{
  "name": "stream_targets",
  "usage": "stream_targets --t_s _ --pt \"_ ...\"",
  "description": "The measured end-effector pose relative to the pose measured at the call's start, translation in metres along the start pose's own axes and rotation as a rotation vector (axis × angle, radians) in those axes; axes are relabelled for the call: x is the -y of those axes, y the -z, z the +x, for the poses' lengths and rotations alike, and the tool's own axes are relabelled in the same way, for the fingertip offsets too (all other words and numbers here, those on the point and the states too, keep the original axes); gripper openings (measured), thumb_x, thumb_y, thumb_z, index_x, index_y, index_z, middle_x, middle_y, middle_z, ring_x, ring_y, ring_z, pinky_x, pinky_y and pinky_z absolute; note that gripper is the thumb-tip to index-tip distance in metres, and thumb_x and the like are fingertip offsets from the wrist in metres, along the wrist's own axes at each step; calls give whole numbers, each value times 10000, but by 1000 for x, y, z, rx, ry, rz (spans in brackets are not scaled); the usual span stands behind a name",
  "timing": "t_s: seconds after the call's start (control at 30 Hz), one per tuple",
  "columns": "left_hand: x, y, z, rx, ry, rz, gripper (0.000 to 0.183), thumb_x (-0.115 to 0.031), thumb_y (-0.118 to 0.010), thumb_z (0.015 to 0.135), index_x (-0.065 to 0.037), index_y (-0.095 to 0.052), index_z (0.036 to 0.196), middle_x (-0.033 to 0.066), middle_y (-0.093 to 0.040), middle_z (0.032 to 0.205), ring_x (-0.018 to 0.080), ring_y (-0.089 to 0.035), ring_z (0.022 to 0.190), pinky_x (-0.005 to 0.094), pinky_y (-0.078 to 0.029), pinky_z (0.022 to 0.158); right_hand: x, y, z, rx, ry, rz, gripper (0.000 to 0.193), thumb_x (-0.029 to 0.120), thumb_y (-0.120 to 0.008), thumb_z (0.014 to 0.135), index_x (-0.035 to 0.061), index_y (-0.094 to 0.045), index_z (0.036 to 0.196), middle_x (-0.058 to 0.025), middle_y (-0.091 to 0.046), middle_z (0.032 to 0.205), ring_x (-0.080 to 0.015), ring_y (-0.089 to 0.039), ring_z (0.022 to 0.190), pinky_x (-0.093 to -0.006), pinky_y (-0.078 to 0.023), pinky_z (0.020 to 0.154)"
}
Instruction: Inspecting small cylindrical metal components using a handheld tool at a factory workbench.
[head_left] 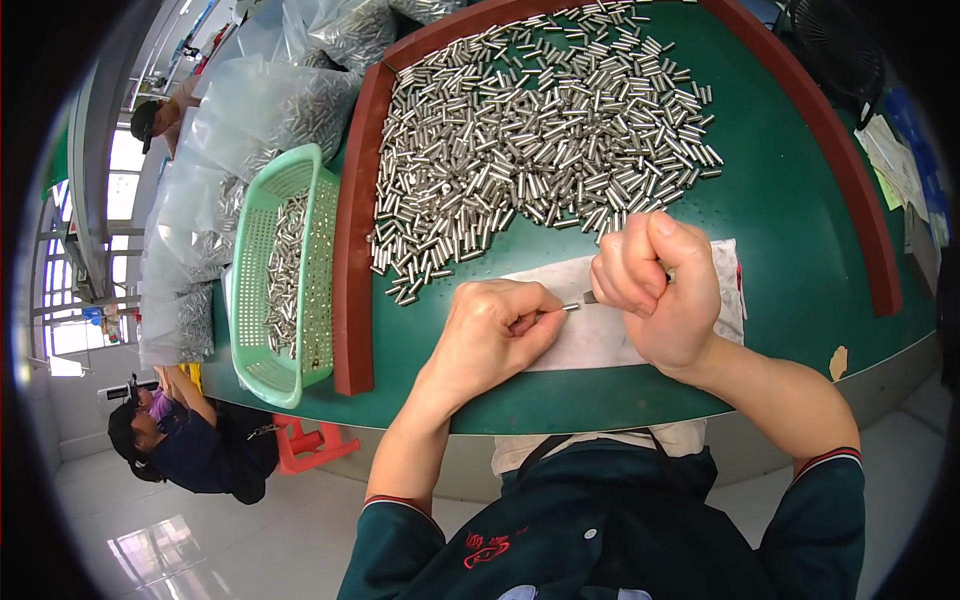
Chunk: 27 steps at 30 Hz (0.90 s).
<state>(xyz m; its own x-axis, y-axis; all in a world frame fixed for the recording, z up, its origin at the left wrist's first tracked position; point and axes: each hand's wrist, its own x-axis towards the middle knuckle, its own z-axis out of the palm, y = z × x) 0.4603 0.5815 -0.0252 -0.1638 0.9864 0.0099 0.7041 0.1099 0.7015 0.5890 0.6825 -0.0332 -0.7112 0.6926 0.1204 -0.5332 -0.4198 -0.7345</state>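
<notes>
Over a white cloth [600,345] on the green tabletop, my left hand [490,335] pinches a small metal pin [572,306] between thumb and fingertips, with one end sticking out to the right. My right hand [665,290] is closed like a fist around a tool. Only the tool's short, flat dark tip [590,297] shows, close to the pin's end; the rest is hidden in the fingers, so its kind is unclear. Beyond both hands spreads a large heap of loose metal pins [540,130].
Red-brown rails [355,250] border the heap. Left of them stands a light green plastic basket [325,290] of pins, beside clear bags [215,130] of parts. A black fan [835,50] and papers [890,160] are at right. Another person [190,440] sits near a red stool [310,445].
</notes>
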Motion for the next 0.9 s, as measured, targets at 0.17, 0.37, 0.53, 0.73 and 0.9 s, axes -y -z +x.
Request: stream_targets --t_s 0.17,0.37,0.53,0.73,0.9 --pt "2 -2 0 -13 -27 7 37 -18 -628 660 -10 -592 661 49 -416 462 145 -395 408 274 -317 407 -3 -1 -2 17 -30 26 402 233 -276 894 119 -259 509 25 -251 410 -74 -159 386 -233 -173 383" --pt "0 -1 0 -6 -4 8 39 -23 -613 662 -8 -579 650 83 -446 466 198 -434 396 298 -352 412 -4 -1 -2 2 -33 36 402 239 -276 895 120 -257 511 27 -252 411 -73 -156 388 -230 -170 381" --pt "1 -3 -1 -12 -4 -13 51 -30 -621 670 -5 -580 657 95 -476 488 208 -456 413 300 -362 422 -7 2 -2 5 -47 20 405 247 -269 898 122 -258 513 30 -252 412 -72 -155 387 -230 -170 383" --pt "-1 -2 -2 -16 25 -26 57 -33 -623 678 1 -578 670 111 -509 525 225 -481 440 309 -378 440 -2 0 -1 23 -53 48 406 259 -267 900 125 -258 517 30 -246 414 -72 -153 386 -233 -169 384" --pt "-1 -3 -2 -18 25 -35 53 -30 -617 685 1 -576 674 109 -513 529 229 -491 445 313 -382 442 -5 2 -2 24 -59 39 405 256 -265 900 124 -257 517 29 -247 414 -72 -153 386 -232 -172 387"
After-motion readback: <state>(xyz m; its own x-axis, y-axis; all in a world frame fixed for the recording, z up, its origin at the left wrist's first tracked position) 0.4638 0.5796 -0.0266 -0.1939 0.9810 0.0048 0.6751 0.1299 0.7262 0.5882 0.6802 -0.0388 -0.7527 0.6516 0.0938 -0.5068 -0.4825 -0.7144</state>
